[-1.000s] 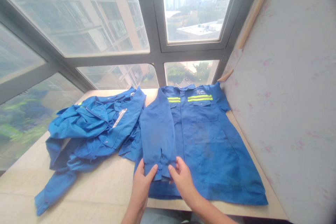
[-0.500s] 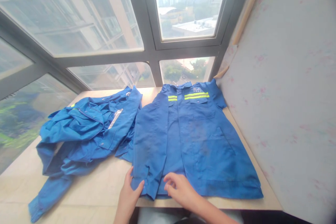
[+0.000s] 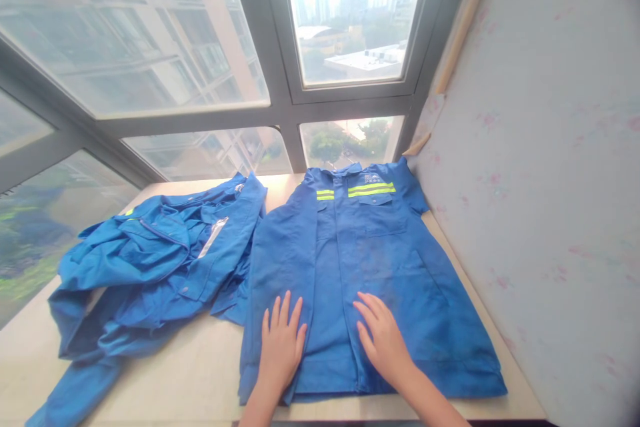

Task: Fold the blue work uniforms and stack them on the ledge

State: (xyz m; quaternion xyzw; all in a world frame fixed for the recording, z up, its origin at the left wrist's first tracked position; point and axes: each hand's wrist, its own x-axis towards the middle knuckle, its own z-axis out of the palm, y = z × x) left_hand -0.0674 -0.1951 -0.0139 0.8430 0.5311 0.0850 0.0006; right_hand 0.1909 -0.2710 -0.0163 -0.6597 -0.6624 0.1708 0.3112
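A blue work jacket (image 3: 385, 253) with yellow-and-grey reflective strips lies front up, its collar toward the window. Its sleeve on the left runs down over the body of the jacket. My left hand (image 3: 281, 340) rests flat on that sleeve near the cuff, fingers spread. On the lower front, just right of the button placket, my right hand (image 3: 381, 337) lies with its fingers stretched and slightly bent. Neither hand grips the cloth. The other sleeve is mostly hidden at the upper right.
A second blue jacket (image 3: 145, 260) lies crumpled on the left, one sleeve trailing to the near edge. Both are on a pale wooden surface (image 3: 190, 373). Grey window frames (image 3: 200, 117) stand behind, and a patterned wall (image 3: 540, 213) closes off the right side.
My left hand has let go of the cuff edge and moved up onto the sleeve, opening flat. My right hand has shifted right onto the jacket front and its fingers have straightened.
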